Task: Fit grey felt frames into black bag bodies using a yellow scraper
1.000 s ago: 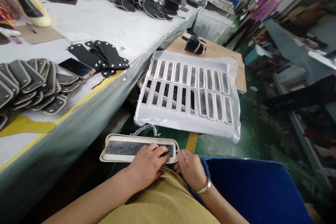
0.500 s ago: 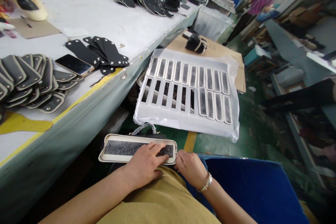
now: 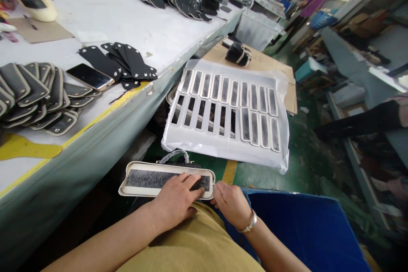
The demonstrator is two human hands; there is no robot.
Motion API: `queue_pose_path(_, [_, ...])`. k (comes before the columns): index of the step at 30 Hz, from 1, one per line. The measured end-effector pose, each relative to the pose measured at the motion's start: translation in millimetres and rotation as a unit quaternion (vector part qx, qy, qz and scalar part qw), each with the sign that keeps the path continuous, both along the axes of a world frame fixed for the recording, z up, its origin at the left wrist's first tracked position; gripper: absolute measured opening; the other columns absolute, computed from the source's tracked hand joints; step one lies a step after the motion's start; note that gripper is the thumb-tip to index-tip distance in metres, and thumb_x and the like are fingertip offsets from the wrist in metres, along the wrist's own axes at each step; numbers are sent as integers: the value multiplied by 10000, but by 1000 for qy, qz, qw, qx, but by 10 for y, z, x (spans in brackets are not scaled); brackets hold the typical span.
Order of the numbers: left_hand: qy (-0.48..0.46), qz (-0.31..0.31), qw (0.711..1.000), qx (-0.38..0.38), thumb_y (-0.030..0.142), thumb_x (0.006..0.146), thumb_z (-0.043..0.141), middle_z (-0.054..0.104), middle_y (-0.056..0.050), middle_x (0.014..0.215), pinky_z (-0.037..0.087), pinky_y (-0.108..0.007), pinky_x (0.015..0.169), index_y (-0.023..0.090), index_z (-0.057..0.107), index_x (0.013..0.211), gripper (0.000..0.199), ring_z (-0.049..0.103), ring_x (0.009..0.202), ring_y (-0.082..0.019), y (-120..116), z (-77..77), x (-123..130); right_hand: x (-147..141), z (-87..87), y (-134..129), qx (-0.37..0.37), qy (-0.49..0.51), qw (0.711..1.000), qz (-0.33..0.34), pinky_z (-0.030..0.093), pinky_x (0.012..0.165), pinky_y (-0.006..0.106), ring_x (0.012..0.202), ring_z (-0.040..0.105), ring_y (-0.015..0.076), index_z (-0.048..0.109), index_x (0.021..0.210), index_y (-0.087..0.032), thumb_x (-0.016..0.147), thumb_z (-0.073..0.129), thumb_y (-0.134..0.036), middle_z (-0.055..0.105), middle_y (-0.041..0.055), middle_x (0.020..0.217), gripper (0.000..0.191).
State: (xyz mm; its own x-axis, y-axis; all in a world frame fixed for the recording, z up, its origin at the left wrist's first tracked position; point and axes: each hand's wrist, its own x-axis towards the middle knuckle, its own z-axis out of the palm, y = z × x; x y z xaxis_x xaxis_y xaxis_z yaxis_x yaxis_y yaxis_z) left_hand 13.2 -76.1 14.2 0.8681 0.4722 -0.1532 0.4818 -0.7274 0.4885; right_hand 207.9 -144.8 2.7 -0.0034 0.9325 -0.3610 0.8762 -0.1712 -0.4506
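Note:
A black handbag with cream edging lies in front of my body, its long cream panel [image 3: 143, 179] with a dark speckled strip facing up. Its plastic-wrapped handle [image 3: 174, 154] sticks out on the far side. My left hand [image 3: 178, 195] lies across the right part of the panel, fingers slightly apart on the strip, thumb at the near edge; it grips the bag there. At the right end, my closed right hand [image 3: 231, 202] pinches the bag's rim, and the fingertips are partly hidden. A bracelet [image 3: 250, 222] circles the right wrist.
Beyond the bag, a white-covered board [image 3: 194, 139] bears rows of cream-edged strips [image 3: 235, 93]. A blue bin [image 3: 302, 225] stands at right. On the left worktable [image 3: 105, 12] lie black pieces [image 3: 127, 61], a phone [image 3: 90, 77] and a yellow template [image 3: 28, 149]. A person [image 3: 314, 2] stands far back.
Both hands keep their places on the handbag, with hardly any movement. The view has shifted very slightly.

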Motion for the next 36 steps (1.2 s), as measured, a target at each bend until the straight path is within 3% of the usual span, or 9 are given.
queue_pose_path(6, [6,-2,1000,0,393,742,653,417,-63,1344,424,-436,902,277,561,1168,451,429,1135,-291,-5,22,-14,-2,34,10,20,-93,992,83,320,486,243,548,588,147,494,705,-156,900,330,-192,635,86,632,257])
queue_pose_path(13, [5,-1,1000,1,407,746,643,426,-63,1326,430,-433,884,276,582,1129,409,441,1114,-287,19,28,7,22,70,62,70,-151,971,171,225,464,289,479,560,151,514,718,-152,906,327,-211,615,62,575,272])
queue_pose_path(18, [3,0,1000,19,425,745,638,433,-59,1326,435,-418,849,272,575,1119,409,440,1105,-278,-21,12,19,57,63,77,35,-71,991,105,304,506,230,550,588,124,496,682,-167,902,331,-206,626,40,605,278])
queue_pose_path(22, [8,-28,998,58,428,754,619,288,-37,1461,437,-408,801,234,533,1176,472,436,1085,-269,-49,10,22,1,-3,4,39,-64,996,38,316,496,209,526,572,115,493,659,-170,878,342,-193,618,44,593,267])
queue_pose_path(26, [10,-76,996,55,428,751,613,411,-40,1394,430,-386,789,204,524,1191,502,449,1041,-256,-15,22,35,-58,-45,-79,78,-50,996,-15,321,488,203,501,552,111,502,660,-176,889,322,-210,608,42,573,293])
queue_pose_path(36, [8,-71,996,59,435,735,623,450,-44,1353,437,-398,789,210,560,1104,437,459,1040,-283,2,52,40,-80,-73,-119,118,-80,990,7,284,473,230,478,520,116,488,652,-181,894,315,-190,580,38,547,298])
